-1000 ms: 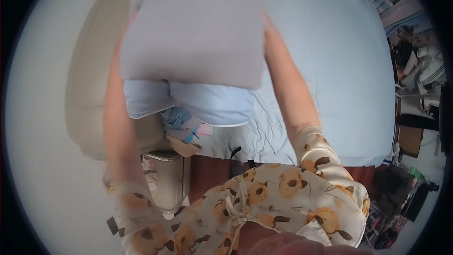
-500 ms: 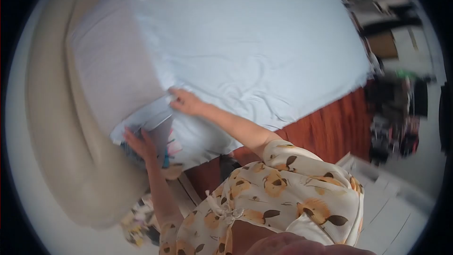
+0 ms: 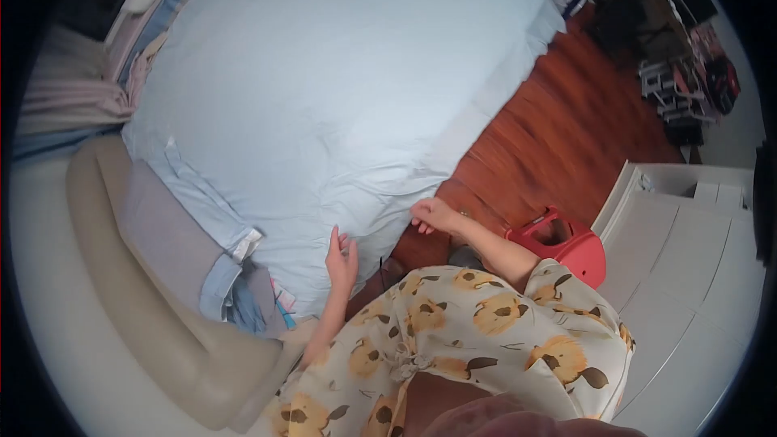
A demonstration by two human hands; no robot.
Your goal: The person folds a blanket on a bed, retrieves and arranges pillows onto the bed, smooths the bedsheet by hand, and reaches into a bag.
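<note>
A light blue bed sheet (image 3: 324,73) covers the mattress, wrinkled along the side near me. My left hand (image 3: 341,259) is over the sheet's near side, fingers stretched and apart, holding nothing. Close to the sheet's lower right corner, my right hand (image 3: 435,216) has loosely bent fingers with nothing visible in them; whether the fingertips touch the sheet, I cannot tell. A folded grey-mauve cloth (image 3: 166,214) with a light blue turned-back end (image 3: 218,287) lies along the beige padded headboard (image 3: 154,299). A white tag-like patch (image 3: 248,244) shows beside it.
A red plastic stool (image 3: 571,247) stands on the reddish wooden floor (image 3: 526,146) to my right. Beyond it is a white cabinet (image 3: 672,251). Shelves with mixed items (image 3: 688,85) are at the far right, and curtains (image 3: 73,97) hang at the left.
Both hands have left the folded cloth and moved right and down, to the bed's near edge. The view has turned, bringing the red stool and the curtains into sight.
</note>
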